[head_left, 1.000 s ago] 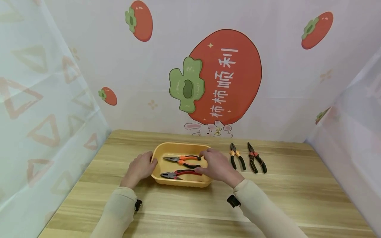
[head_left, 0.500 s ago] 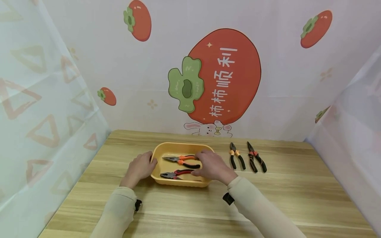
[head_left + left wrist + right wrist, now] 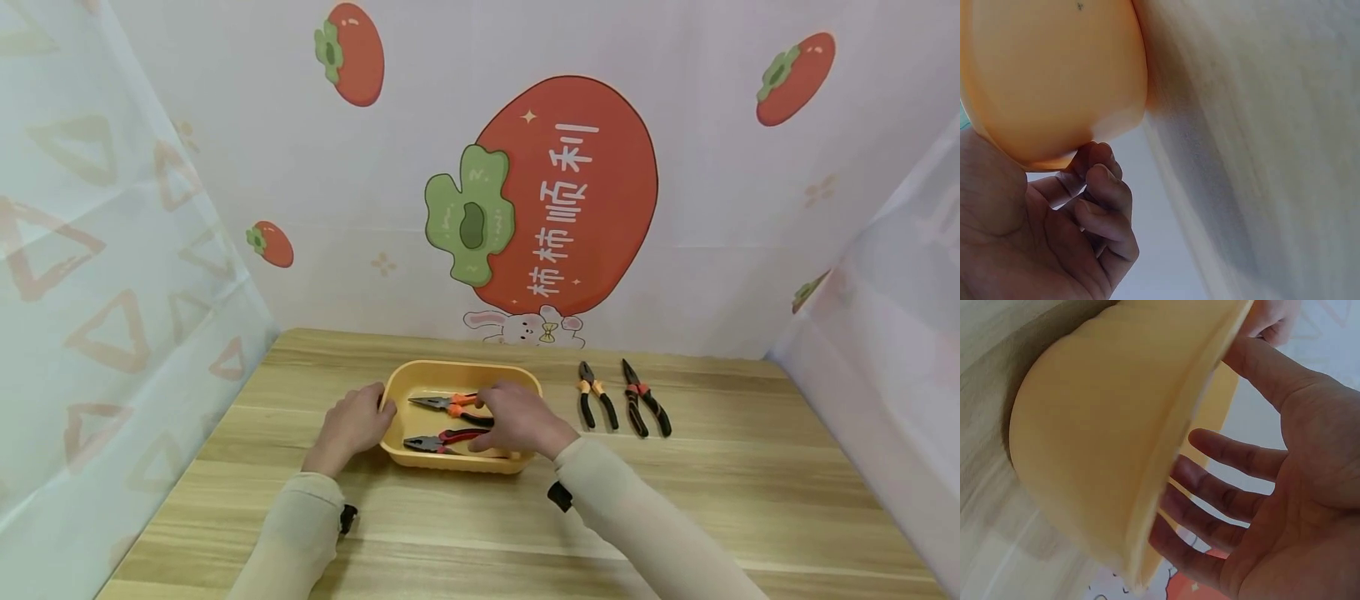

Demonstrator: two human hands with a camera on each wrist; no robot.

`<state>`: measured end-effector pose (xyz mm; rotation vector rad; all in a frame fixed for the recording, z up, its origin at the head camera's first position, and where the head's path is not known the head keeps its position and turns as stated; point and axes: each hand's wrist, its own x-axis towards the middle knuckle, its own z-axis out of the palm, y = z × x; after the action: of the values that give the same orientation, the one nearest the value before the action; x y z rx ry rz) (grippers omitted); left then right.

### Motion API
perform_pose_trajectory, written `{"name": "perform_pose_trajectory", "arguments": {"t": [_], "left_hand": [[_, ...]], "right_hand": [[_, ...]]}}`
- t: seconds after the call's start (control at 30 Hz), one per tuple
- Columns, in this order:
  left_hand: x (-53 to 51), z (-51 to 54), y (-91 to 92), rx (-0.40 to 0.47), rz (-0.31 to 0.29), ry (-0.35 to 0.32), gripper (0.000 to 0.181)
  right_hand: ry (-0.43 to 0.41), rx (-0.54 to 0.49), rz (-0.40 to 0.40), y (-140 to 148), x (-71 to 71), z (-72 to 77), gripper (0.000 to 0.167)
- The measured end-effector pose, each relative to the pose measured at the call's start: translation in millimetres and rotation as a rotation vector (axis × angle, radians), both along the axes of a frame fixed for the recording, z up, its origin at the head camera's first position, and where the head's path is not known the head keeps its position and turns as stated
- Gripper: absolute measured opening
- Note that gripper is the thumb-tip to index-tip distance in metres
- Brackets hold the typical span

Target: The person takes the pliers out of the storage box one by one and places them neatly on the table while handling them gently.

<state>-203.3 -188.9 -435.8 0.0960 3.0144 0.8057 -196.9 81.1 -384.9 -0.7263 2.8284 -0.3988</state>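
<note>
A yellow tray (image 3: 461, 465) on the table holds orange-and-black long-nose pliers (image 3: 450, 405) and red-and-black pliers (image 3: 438, 442). My left hand (image 3: 354, 421) grips the tray's left end; in the left wrist view that hand (image 3: 1060, 219) has its thumb and curled fingers at the tray wall (image 3: 1060, 69). My right hand (image 3: 517, 418) reaches over the tray's right end, above the pliers' handles, partly hiding them. The right wrist view shows this hand (image 3: 1272, 469) with fingers spread and loosely bent past the tray's rim (image 3: 1166, 431), with nothing seen between them.
Right of the tray, two pliers lie on the wooden table (image 3: 720, 500): one pair with yellow-and-black handles (image 3: 597, 396), the other with red-and-black handles (image 3: 647, 400). Behind the table stands a white backdrop (image 3: 712, 208) with printed fruit, and patterned sheets hang at both sides.
My right hand has moved left, from the tray's right end to farther over the pliers' handles. My left hand has stayed at the tray's left end.
</note>
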Motion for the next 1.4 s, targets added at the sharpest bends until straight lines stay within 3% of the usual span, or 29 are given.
{"name": "perform_pose_trajectory", "arguments": {"t": [0.2,0.43,0.67,0.9,1.4], "left_hand": [[-0.3,-0.3,0.5,-0.025,-0.002,0.012,0.023],[-0.3,-1.4,1.5,-0.039,0.008,0.015,0.021],[-0.8,-0.8,2.9,-0.044,0.015,0.02,0.021],[0.4,1.8,3.6,-0.045,0.024,0.017,0.019],[-2.3,-0.8,2.9,-0.045,0.021,0.023,0.02]], "right_hand": [[-0.02,0.058,0.001,-12,-4.0,-10.1,0.06],[0.014,0.112,0.007,-21,-5.8,-21.1,0.042],[-0.02,0.097,-0.015,-27,-5.3,-29.2,0.033],[-0.006,0.133,-0.001,-30,-3.7,-27.1,0.032],[-0.029,0.172,-0.059,-32,-1.8,-25.1,0.039]]}}
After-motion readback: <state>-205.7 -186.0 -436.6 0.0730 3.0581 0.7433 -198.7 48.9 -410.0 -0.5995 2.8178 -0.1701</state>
